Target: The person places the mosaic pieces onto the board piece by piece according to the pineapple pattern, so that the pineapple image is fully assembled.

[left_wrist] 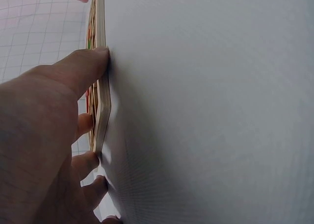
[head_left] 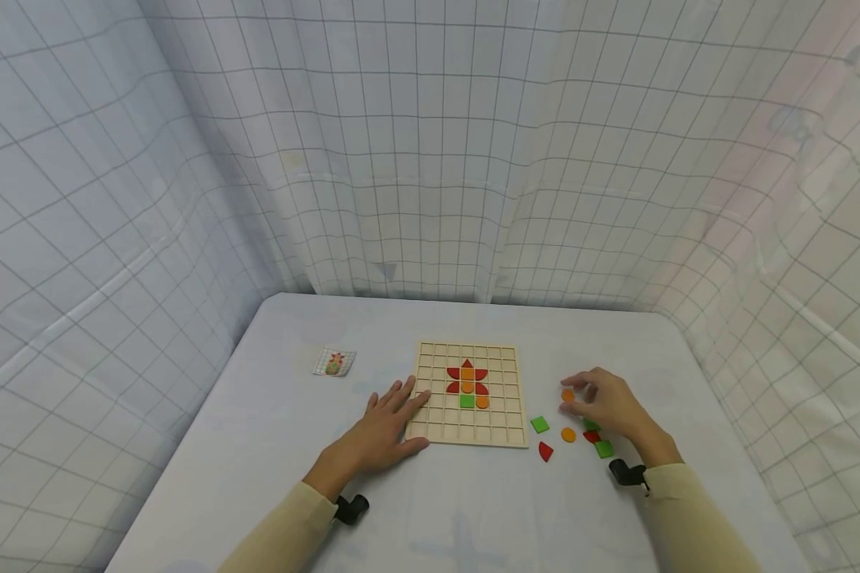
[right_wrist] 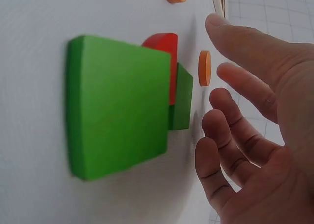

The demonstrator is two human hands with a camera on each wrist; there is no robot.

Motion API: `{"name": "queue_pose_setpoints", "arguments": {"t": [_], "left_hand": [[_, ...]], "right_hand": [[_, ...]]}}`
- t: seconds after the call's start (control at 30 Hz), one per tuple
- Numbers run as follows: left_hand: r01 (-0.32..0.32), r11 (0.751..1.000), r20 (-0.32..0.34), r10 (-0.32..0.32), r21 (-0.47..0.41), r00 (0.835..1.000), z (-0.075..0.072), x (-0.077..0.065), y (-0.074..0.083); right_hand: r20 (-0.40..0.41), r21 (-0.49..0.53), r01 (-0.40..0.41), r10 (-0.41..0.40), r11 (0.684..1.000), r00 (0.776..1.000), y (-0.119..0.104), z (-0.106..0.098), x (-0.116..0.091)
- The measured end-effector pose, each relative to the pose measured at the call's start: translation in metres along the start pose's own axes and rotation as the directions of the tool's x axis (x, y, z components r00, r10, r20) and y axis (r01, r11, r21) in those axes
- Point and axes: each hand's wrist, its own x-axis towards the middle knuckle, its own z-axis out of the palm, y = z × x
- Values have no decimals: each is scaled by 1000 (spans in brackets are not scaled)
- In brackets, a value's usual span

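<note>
A wooden grid board (head_left: 430, 430) lies on the table with red, orange and green pieces set in its squares. My left hand (head_left: 381, 430) rests with spread fingers at its lower left corner; in the left wrist view the thumb (left_wrist: 86, 67) touches the board's edge (left_wrist: 104, 106). To the right of the board, my right hand (head_left: 609, 404) hovers around an orange disc (head_left: 568, 395), thumb and fingers on either side. The right wrist view shows that disc (right_wrist: 205, 68) on the table, with a gap between it and the thumb (right_wrist: 240, 40).
Near the right hand lie a green square (head_left: 540, 425), another orange disc (head_left: 568, 434), a red quarter-circle (head_left: 545, 451) and more green and red pieces (head_left: 604, 449). A small pattern card (head_left: 334, 361) lies left of the board. Gridded white curtains (head_left: 430, 159) surround the table.
</note>
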Motion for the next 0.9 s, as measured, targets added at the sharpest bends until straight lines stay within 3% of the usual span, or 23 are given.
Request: {"name": "queue_pose_setpoints", "arguments": {"t": [0.23, 0.9], "left_hand": [[-8, 1000, -5, 8, -7, 1000, -1, 0, 0], [-7, 1000, -2, 7, -15, 1000, -1, -1, 0]], "right_hand": [[35, 27, -37, 36, 999, 999, 3, 2, 0], [38, 65, -39, 36, 997, 999, 1, 4, 2]]}}
